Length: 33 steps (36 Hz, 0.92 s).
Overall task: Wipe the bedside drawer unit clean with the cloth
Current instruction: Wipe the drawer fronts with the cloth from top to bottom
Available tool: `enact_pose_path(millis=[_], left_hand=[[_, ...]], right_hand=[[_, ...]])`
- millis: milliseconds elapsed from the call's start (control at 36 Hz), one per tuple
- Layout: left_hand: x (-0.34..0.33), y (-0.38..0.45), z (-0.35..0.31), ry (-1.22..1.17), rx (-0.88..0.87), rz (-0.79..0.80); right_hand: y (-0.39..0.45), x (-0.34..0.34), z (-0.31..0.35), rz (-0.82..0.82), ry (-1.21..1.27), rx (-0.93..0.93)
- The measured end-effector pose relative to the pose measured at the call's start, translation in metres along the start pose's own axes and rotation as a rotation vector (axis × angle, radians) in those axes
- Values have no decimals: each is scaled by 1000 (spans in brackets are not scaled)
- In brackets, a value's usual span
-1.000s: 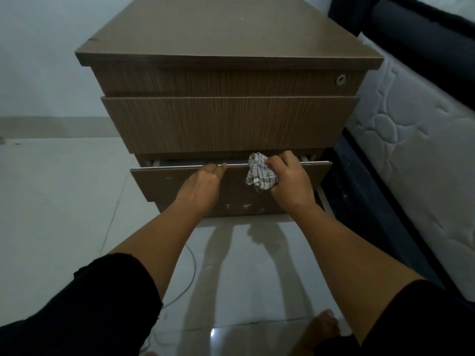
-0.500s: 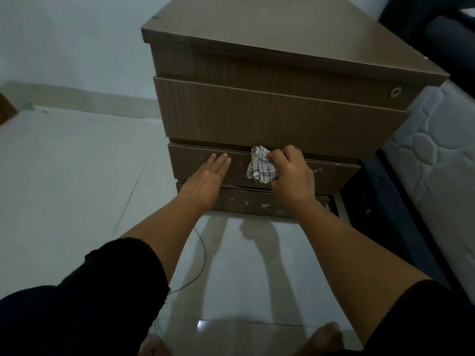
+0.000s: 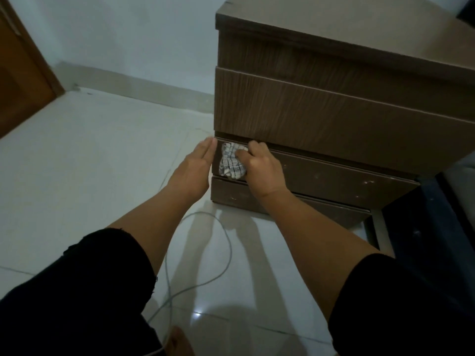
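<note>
A cable (image 3: 226,255) is seen on the floor (image 3: 77,163) at 6 o'clock. The cloth (image 3: 231,161) is clamped in the right hand (image 3: 259,168) against the third drawer (image 3: 334,176) of the drawer unit (image 3: 334,98), at 12 o'clock; the left hand (image 3: 195,168) is laid flat, fingers together, on the corner. Risk: corners could be missed if the bunched cloth slips. Drawers are shut, contents unseen.

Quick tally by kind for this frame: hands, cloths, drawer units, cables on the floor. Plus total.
Hands: 2, left hand flat at the unit's left edge, right hand gripping the cloth
Cloths: 1, checked cloth against a lower drawer front
Drawer units: 1, brown drawer unit
Cables: 1, pale cable on the floor
Total: 5
</note>
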<state>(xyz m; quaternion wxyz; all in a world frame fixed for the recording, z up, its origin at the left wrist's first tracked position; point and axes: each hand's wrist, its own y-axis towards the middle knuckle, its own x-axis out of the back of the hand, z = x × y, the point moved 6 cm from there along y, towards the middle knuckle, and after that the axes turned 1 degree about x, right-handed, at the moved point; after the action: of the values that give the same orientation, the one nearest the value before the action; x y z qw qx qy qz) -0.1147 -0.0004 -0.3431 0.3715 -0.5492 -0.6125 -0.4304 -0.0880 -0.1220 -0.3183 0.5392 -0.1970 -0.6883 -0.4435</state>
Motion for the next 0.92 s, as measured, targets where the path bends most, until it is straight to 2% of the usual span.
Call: enact_pose_path(millis=[167, 306, 389, 528, 667, 778, 917], left_hand=[[3, 7, 9, -11, -36, -4], [3, 12, 11, 121, -104, -8], [2, 14, 12, 204, -126, 0], [2, 16, 10, 265, -113, 30], [4, 16, 9, 280, -97, 42], [4, 13, 3, 246, -91, 40], [3, 6, -8, 155, -116, 0]], right_hand=[[13, -26, 23, 98, -96, 41], [12, -52, 34, 140, -135, 32], [9, -71, 35, 278, -164, 43], [10, -81, 37, 286, -192, -5], [5, -83, 32, 444, -155, 31], [-2, -63, 21, 408, -148, 90], [-1, -9, 10, 62, -188, 223]])
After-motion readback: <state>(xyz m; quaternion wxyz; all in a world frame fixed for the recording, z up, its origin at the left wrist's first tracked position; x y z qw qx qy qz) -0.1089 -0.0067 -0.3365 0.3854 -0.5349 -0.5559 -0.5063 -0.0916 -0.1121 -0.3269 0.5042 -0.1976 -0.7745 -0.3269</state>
